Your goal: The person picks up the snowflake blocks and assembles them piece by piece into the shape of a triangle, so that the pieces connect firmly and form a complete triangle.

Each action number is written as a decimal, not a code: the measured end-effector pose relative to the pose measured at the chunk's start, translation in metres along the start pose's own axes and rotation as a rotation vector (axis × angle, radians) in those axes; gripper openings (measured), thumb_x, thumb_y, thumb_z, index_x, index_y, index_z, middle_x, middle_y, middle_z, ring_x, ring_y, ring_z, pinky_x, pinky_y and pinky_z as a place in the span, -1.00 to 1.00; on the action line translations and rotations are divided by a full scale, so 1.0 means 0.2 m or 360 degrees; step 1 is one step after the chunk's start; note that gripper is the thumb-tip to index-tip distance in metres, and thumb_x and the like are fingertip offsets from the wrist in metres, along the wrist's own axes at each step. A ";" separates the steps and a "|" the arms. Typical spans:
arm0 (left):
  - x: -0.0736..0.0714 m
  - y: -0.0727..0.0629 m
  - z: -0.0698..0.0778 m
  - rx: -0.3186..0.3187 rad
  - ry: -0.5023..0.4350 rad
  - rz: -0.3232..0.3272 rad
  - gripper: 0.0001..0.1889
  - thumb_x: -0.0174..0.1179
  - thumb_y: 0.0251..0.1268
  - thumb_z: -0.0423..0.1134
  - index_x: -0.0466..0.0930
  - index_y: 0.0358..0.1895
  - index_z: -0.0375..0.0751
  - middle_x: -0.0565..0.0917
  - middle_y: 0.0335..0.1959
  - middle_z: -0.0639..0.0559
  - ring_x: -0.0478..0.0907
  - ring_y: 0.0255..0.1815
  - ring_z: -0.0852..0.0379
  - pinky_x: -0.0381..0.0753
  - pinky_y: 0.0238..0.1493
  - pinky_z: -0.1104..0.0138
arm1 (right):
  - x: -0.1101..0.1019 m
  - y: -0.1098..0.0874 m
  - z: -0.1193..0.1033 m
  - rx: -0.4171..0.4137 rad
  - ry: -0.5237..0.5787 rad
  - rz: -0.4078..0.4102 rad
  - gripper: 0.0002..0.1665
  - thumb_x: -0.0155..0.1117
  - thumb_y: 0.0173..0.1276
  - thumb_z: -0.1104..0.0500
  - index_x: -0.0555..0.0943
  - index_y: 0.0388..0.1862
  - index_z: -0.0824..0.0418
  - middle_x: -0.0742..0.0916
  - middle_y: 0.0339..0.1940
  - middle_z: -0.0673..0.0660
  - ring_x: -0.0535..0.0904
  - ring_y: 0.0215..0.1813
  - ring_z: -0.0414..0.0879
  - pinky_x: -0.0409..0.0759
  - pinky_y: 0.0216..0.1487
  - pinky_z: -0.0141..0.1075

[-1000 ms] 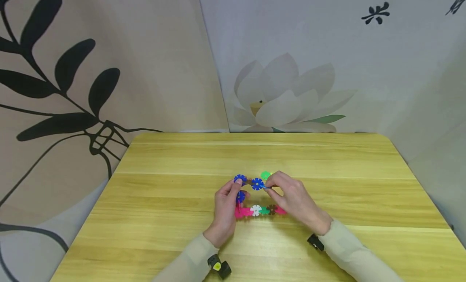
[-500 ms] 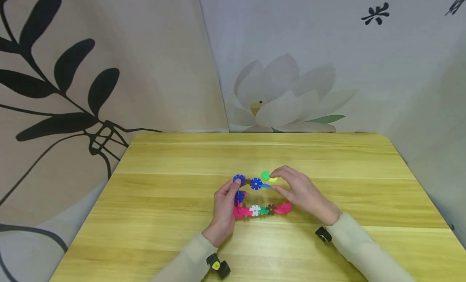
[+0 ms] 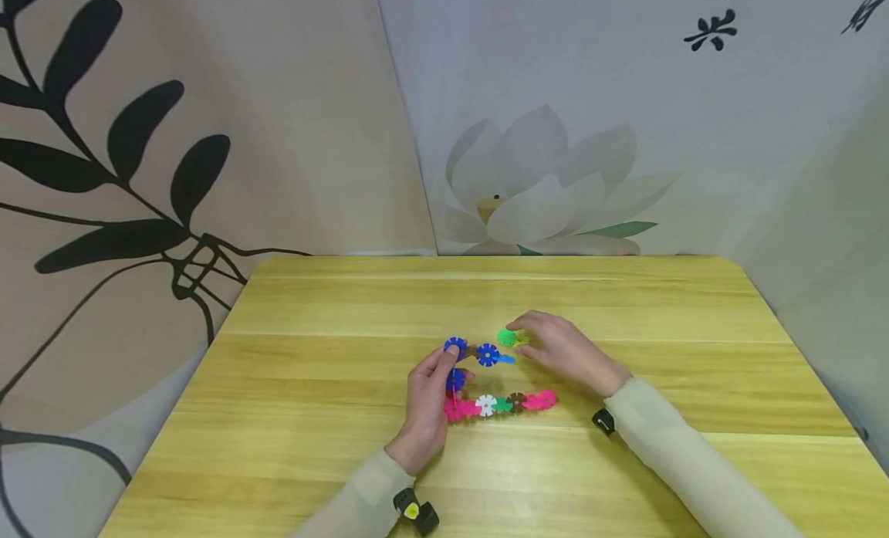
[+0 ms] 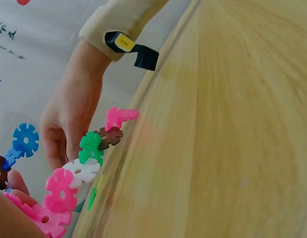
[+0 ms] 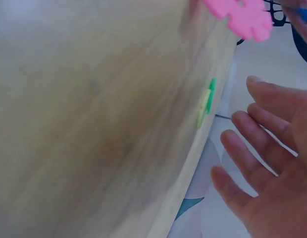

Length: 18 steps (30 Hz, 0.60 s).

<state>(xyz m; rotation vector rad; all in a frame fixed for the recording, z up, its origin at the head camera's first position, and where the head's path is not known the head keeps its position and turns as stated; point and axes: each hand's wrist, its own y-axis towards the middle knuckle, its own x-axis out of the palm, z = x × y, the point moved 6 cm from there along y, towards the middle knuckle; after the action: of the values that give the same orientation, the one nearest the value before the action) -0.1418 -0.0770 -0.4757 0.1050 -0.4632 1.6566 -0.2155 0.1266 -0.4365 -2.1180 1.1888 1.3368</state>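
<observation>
My left hand [image 3: 426,403] grips a bent chain of interlocking snowflake discs, thumb over a dark blue disc [image 3: 455,346]. The chain's upper arm runs right through a brown disc and a blue disc [image 3: 488,356] to a light blue disc [image 3: 507,360]. Its lower arm passes pink, white [image 4: 83,171], green [image 4: 90,148] and brown discs, ending in pink [image 3: 540,400]. My right hand [image 3: 566,351] hovers with parted fingers by a loose light green disc [image 3: 506,337] and a yellow disc [image 3: 522,338]. The right wrist view shows its fingers apart from both.
The wooden table [image 3: 312,414] spreads out on all sides of the hands. Behind its far edge stands a pale backdrop [image 3: 333,137] with printed leaves and a flower. Each wrist wears a black strap device [image 3: 415,512].
My right hand has let go of the light blue disc at the chain's upper end and moved up to the loose green and yellow discs. My left hand keeps its hold.
</observation>
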 end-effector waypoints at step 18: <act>0.00 0.00 0.00 -0.0011 0.0004 0.0004 -0.54 0.22 0.53 0.01 0.66 0.20 -0.32 0.76 -0.24 -0.17 0.66 -0.35 0.15 0.49 -0.50 0.47 | 0.08 0.14 0.04 -0.0002 -0.0040 -0.0173 -0.56 0.45 0.41 0.20 0.67 0.22 0.30 0.71 0.14 0.18 0.63 0.19 0.09 0.57 0.31 -0.01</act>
<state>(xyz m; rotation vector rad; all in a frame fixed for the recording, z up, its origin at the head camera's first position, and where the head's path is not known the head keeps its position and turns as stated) -0.1421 -0.0771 -0.4766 0.0975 -0.4670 1.6571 -0.2386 0.1089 -0.4503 -2.1281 1.0471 1.3124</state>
